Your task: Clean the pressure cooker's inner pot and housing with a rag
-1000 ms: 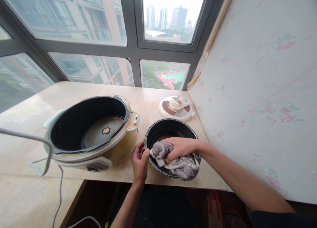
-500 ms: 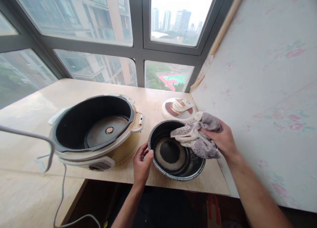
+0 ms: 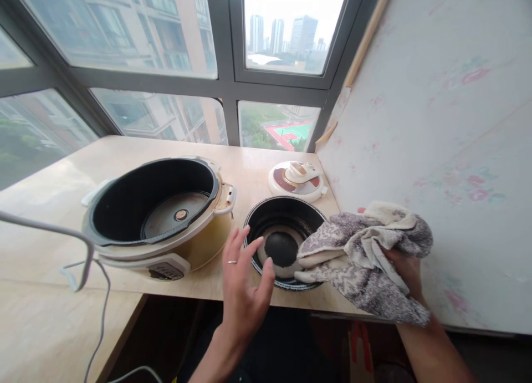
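A crumpled grey-and-white cloth (image 3: 366,255) is gripped in my right hand (image 3: 405,272), partly covering its fingers. The cloth hangs over the right side of a black inner pot (image 3: 280,249), which has a pale ring around a dark disc on its bottom. My left hand (image 3: 245,286) is raised at the pot's near left rim, fingers spread, with a ring on one finger and nothing held. To the left stands the cooker body (image 3: 166,205), uncovered, with a metal plate inside. Behind the pot lies the white and brown cooker lid (image 3: 297,180).
All of this stands on a pale wooden counter (image 3: 245,167) along grey-framed windows (image 3: 228,83). A floral-papered wall (image 3: 449,150) bounds the right side. A grey cord (image 3: 103,311) runs at the left, over the counter's edge.
My left hand has let go of the pot's rim and lifted toward me, fingers spreading. My right hand has drawn the cloth back out of the pot, to the right and nearer me.
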